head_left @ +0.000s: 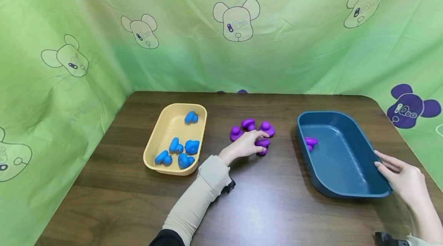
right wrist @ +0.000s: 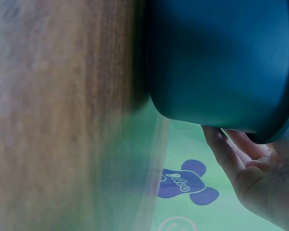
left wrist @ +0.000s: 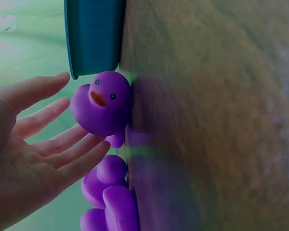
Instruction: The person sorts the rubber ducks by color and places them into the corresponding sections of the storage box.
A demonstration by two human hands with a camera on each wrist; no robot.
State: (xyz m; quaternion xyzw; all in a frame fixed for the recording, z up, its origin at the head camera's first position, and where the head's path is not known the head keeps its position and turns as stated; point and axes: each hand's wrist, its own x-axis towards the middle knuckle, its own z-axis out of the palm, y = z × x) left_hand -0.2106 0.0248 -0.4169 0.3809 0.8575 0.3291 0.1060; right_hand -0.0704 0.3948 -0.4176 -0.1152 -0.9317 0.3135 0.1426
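The left hand point(head_left: 246, 144), fingers spread and holding nothing, reaches among 4 purple rubber ducks point(head_left: 266, 128) mid-table. The right hand point(head_left: 401, 176) steadies the dark blue plastic tray point(head_left: 346, 190) at 3 o'clock, holding 1 duck. Next: pinch a duck.

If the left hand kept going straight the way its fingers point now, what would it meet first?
Most likely the purple duck facing the left hand: the wrist view shows the straight fingers almost on it. In the head view the hand lies over the duck cluster, with the blue tray further off. Depth is uncertain.
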